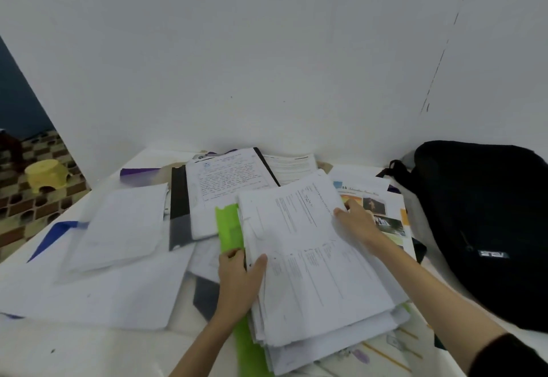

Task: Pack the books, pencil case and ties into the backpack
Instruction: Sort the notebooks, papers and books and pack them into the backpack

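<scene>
While the left hand (237, 281) grips the near-left edge of a thick stack of papers (314, 264), thumb on top and fingers curled under beside a green folder (229, 228), the right hand (355, 222) lies flatter on the stack's far-right edge, fingers bent over it. Right of the right hand the black backpack (486, 228) sits on the white counter (74, 344), against the wall (267, 50). Left of the left hand lie loose sheets (118, 228); beyond both hands, a black-edged notebook (225, 180)
</scene>
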